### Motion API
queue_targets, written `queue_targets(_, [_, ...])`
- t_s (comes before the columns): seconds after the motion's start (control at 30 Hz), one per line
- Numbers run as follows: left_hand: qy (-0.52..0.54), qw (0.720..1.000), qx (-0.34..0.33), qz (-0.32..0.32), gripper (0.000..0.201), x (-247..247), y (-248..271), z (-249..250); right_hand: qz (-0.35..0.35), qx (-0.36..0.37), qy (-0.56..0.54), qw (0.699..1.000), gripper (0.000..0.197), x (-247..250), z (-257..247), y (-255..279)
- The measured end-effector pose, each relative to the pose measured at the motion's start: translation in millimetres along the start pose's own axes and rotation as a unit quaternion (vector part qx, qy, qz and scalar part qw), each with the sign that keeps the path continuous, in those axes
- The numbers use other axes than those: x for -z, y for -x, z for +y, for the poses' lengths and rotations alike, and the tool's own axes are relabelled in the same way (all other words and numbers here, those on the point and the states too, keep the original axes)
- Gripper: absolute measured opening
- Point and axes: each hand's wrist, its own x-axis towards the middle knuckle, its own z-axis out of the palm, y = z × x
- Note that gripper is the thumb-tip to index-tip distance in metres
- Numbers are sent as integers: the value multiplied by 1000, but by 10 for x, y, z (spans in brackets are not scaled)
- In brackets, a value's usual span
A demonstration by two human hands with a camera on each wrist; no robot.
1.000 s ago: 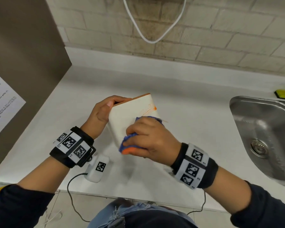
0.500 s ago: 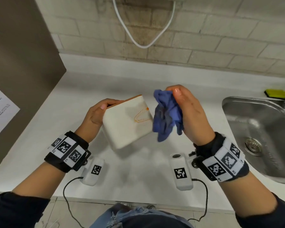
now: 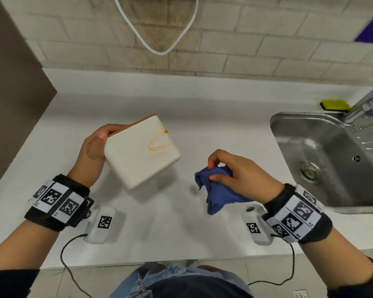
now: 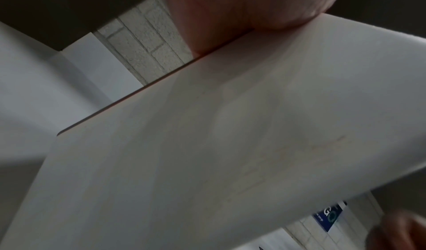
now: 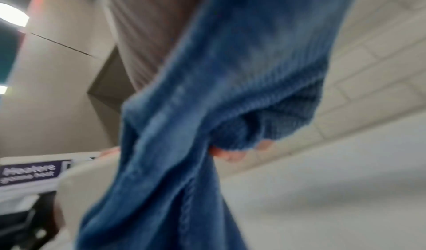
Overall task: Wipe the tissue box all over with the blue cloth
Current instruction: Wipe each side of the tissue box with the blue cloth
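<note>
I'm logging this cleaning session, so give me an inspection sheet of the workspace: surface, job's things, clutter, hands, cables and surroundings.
Surface: white counter, no spills seen.
Job's things: tissue box, white with orange edge and an orange scribble, held tilted above the counter; blue cloth bunched, apart from the box.
Clutter: yellow sponge behind the sink.
Hands: left hand grips the box's left edge; right hand pinches the cloth.
Cables: white cable looping on the wall; black leads from the wrist cameras.
Surroundings: steel sink and tap at right, brick wall behind, brown panel at left.
</note>
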Motion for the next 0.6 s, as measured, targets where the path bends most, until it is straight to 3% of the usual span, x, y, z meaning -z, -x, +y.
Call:
queue_targets(0.1, [15, 1000, 0, 11, 47, -33, 18, -16, -38, -72, 37, 996, 11, -188, 436, 64])
queue_targets(0.2, [26, 999, 19, 17, 53, 35, -43, -83, -93, -135, 216, 962, 21, -407, 795, 154])
queue_targets(0.3, [23, 999, 21, 17, 65, 57, -54, -122, -62, -156, 307, 937, 16, -573, 783, 119])
queue_targets(0.37, [29, 999, 20, 14, 73, 57, -46, -120, -57, -184, 303, 933, 19, -663, 651, 11])
queue_targets(0.43, [22, 1000, 17, 5, 74, 49, -44, -121, -59, -206, 223, 951, 25, -738, 533, -71])
queue_targets(0.6, [30, 999, 20, 1, 69, 56, -50, -131, 48, -139, 51, 988, 37, -614, 374, -23])
